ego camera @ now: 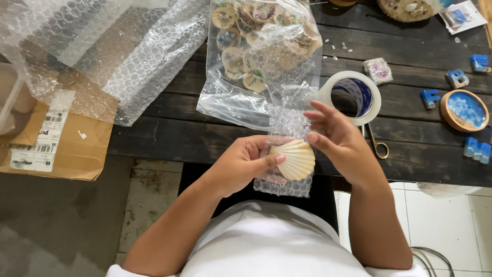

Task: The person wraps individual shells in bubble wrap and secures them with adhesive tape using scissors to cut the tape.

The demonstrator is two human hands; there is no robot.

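My left hand (241,164) holds a cream scallop shell (294,160) against a small strip of bubble wrap (287,128), thumb pressed on the shell's edge. The strip runs from above the shell to below it. My right hand (335,138) is beside the shell on the right, its fingers spread and touching the upper part of the strip. Both hands hover over the front edge of a dark wooden table (174,138).
A clear plastic bag of decorated shells (259,46) lies just beyond my hands. A roll of clear tape (353,95) and scissors (378,146) sit to the right, with blue resin letters (457,78) and a round blue dish (465,109). Bubble wrap sheets (113,46) and a cardboard box (56,143) lie left.
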